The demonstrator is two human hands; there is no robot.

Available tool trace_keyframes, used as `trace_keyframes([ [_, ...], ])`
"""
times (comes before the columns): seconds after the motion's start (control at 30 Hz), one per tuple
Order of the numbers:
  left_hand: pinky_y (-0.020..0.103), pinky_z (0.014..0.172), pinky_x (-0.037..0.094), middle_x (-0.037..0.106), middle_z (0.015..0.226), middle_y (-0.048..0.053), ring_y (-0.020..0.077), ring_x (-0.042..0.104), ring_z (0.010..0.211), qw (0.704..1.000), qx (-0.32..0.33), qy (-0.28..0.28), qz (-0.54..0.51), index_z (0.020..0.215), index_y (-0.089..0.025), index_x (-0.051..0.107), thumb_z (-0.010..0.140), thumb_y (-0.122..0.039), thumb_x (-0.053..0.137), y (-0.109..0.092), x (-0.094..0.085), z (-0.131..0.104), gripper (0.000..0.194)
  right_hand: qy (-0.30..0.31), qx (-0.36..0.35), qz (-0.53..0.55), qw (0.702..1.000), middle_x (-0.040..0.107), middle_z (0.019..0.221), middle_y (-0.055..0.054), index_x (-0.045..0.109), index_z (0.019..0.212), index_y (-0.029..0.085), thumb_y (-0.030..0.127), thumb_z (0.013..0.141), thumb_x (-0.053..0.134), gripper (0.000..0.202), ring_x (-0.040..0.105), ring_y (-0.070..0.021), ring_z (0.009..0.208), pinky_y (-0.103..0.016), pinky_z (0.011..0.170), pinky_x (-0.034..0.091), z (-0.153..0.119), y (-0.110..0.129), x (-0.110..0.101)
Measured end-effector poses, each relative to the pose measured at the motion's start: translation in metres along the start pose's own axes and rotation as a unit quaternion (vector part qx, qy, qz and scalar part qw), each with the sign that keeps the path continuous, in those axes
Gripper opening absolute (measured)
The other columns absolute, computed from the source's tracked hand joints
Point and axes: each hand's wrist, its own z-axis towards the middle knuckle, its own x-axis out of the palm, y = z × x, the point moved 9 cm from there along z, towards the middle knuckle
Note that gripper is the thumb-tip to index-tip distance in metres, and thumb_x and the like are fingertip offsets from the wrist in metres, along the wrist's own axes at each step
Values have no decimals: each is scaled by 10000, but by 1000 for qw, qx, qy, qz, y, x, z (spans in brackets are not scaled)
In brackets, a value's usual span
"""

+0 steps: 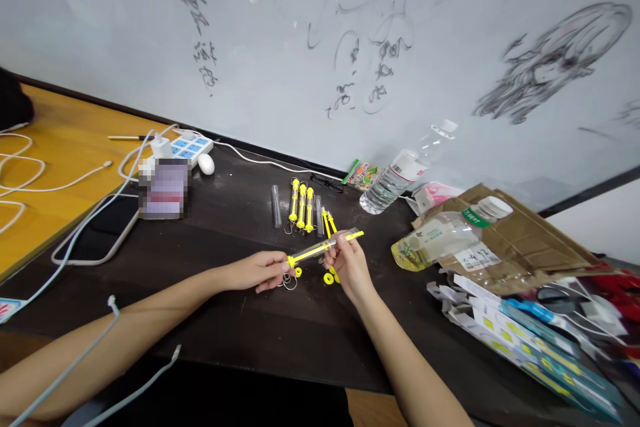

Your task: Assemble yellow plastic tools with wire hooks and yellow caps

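Above the dark table, a clear tube with a yellow rod inside (pixel 315 251) slants up to the right between my two hands. My left hand (pixel 263 271) is closed on its yellow lower end, where a thin metal hook hangs. Near the upper end, my right hand (pixel 349 261) pinches the tube. Several assembled clear-and-yellow tubes (pixel 302 207) lie just beyond, with an empty clear tube (pixel 276 206) to their left. Yellow rods (pixel 330 223) lie partly behind my right hand. A small yellow ring (pixel 328 278) rests on the table between my hands.
At right are a water bottle (pixel 393 180), a bottle of yellowish drink (pixel 440 237), a brown paper bag (pixel 545 247) and a torn box (pixel 525 347). A phone (pixel 103 230), a power strip (pixel 193 147) and white cables are at left. A whiteboard (pixel 280 80) stands behind.
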Motion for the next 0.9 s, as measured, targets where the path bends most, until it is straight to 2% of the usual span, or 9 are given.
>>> trace_keyframes([
  [0.13,169,382,195,323,500,-100,46,243,396,1000,-5,-22,3,850,-148,523,866,-572,472,5,-5,1,428,4,-7,-14,1000,473,534,74,523,815,220,434,788,667,259,449,-89,434,-212,418,404,-1,1,2],
  [0.33,166,394,180,327,484,-89,49,256,408,997,-3,-56,56,816,-134,575,873,-553,464,2,-12,0,437,4,-7,-10,1000,478,517,77,501,805,222,434,783,670,272,449,-89,431,-204,420,407,-1,2,2],
  [0.47,167,392,180,326,488,-84,50,265,410,997,-2,-52,65,832,-131,595,878,-535,465,-1,-11,-1,427,5,-7,-10,1000,474,515,79,489,805,224,429,785,671,275,446,-90,432,-204,419,405,-1,2,1],
  [0.67,159,377,202,392,542,-88,52,282,412,995,-19,-85,40,948,-174,494,822,-572,537,-1,-15,-3,420,15,-13,-28,999,494,526,72,503,834,223,442,799,651,267,461,-95,441,-209,422,412,-3,3,4],
  [0.73,161,390,217,388,545,-83,57,292,429,996,-11,-72,50,976,-168,516,844,-570,506,-4,-12,-3,423,22,-17,-33,999,500,518,68,509,832,221,449,807,641,265,463,-94,440,-205,422,415,-4,3,7],
  [0.9,171,428,246,381,566,-62,65,319,478,998,8,-22,50,909,-138,587,880,-559,450,-10,3,-5,444,17,-18,-27,999,525,552,57,532,822,215,453,791,659,272,482,-85,443,-196,414,436,-5,4,6],
])
